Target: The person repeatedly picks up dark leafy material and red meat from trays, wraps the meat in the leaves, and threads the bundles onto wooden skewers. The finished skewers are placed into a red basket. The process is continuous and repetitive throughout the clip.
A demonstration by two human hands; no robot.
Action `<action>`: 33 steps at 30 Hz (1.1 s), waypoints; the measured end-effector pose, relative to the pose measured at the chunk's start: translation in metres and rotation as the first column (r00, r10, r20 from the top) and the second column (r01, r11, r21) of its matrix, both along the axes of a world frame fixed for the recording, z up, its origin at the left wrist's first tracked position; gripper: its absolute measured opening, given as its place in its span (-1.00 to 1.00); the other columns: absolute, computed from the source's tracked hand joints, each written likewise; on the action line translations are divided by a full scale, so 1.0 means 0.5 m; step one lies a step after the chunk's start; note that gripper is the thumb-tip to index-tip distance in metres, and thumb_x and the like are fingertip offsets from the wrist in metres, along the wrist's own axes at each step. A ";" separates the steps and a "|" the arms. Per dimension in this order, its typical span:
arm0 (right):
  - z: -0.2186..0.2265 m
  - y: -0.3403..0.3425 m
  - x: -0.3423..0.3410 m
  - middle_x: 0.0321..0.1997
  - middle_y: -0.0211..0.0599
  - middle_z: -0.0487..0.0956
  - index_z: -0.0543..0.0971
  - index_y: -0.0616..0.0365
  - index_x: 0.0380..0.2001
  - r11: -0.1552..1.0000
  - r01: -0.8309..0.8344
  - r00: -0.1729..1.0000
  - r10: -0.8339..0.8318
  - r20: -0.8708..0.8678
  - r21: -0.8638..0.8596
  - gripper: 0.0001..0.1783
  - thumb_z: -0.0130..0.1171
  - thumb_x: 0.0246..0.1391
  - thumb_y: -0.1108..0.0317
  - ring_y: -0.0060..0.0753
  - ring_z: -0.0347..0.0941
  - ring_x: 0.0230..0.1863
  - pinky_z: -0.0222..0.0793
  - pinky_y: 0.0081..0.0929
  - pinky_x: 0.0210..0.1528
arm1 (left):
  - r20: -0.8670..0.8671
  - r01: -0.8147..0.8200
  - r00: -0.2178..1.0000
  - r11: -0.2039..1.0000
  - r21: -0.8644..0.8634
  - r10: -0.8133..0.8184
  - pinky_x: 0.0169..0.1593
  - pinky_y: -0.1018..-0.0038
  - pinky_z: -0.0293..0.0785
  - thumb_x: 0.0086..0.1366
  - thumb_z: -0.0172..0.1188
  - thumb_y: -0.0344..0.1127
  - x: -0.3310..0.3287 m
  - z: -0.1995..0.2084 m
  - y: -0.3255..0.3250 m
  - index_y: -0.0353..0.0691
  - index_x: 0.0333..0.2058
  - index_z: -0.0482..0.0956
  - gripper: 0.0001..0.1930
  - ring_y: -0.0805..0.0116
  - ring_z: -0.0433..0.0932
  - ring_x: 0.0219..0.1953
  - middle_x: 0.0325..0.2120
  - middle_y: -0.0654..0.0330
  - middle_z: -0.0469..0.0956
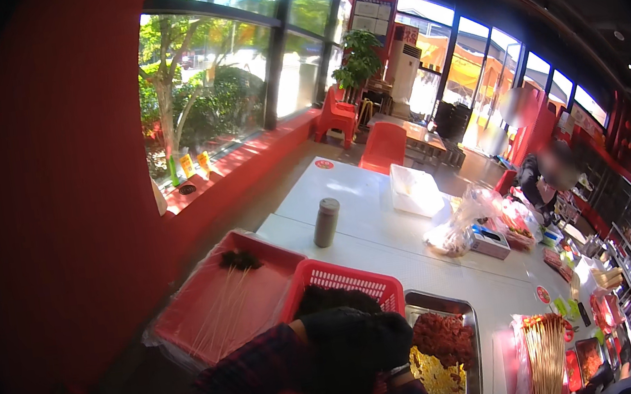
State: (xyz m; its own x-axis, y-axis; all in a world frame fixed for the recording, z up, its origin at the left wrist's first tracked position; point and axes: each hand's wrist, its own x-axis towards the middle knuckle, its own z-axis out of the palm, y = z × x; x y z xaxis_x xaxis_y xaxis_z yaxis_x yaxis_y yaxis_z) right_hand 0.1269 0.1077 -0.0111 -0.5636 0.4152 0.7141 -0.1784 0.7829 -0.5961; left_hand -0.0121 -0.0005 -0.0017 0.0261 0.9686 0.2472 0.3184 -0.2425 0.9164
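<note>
Both my hands wear black gloves and meet over a red plastic basket point(390, 278). My left hand point(334, 344) reaches in from the left, its fingers closed against the other hand. Beside it, my right hand point(393, 339) is curled closed; whatever the two grip is hidden by the dark gloves. Dark food point(336, 298) fills the basket's far part. To the left, a plastic-lined red tray point(188, 311) carries several thin skewers point(223, 311) with dark food on their far ends point(239, 261). Right of my hands, a metal pan point(472, 351) contains chopped red meat point(444, 336) and a yellow mass point(438, 377).
On the white table point(359, 227) stand a grey-green canister point(326, 222), a white foam box point(415, 191), plastic bags point(464, 222) and a glove box point(489, 242). Bundled skewers point(548, 357) lie at right. Another person point(539, 185) works at the far right. A red wall rises left.
</note>
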 end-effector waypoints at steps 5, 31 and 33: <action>-0.006 -0.022 -0.019 -0.38 -0.28 0.54 0.51 0.26 -0.39 0.730 -0.139 0.988 0.145 -0.048 -0.669 -0.80 0.07 -0.20 0.64 -0.46 0.44 -0.31 0.34 -0.58 -0.19 | 0.535 -0.039 0.842 0.997 -0.064 0.067 -0.02 0.50 0.30 0.18 -0.05 -0.40 0.027 0.032 -0.040 -0.30 -0.15 0.39 -0.75 0.36 0.39 -0.13 -0.19 0.14 0.43; 0.004 -0.013 -0.015 -0.45 -0.36 0.49 0.46 0.22 -0.45 0.731 -0.162 0.987 0.131 -0.096 -0.663 -0.79 0.00 -0.24 0.68 -0.50 0.41 -0.36 0.34 -0.59 -0.26 | 0.604 -0.038 0.782 0.979 -0.200 0.153 -0.09 0.55 0.36 0.19 0.00 -0.36 0.016 0.002 -0.012 -0.33 -0.18 0.44 -0.76 0.41 0.43 -0.20 -0.27 0.16 0.48; 0.000 -0.008 -0.015 -0.41 -0.36 0.48 0.46 0.22 -0.42 0.729 -0.153 0.988 0.130 -0.084 -0.667 -0.77 -0.02 -0.23 0.69 -0.50 0.40 -0.32 0.33 -0.59 -0.21 | 0.524 -0.134 0.841 0.990 -0.033 0.131 -0.08 0.54 0.37 0.20 -0.02 -0.35 0.041 0.018 -0.025 -0.32 -0.14 0.41 -0.73 0.40 0.43 -0.18 -0.24 0.15 0.47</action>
State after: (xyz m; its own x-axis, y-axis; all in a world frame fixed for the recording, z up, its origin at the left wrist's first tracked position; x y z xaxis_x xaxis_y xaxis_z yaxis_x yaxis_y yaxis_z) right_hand 0.1194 0.1036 -0.0111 -0.6386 0.7092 0.2986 -0.2808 0.1465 -0.9485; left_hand 0.0082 -0.0130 0.0074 -0.2370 0.9524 0.1920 -0.1794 -0.2371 0.9548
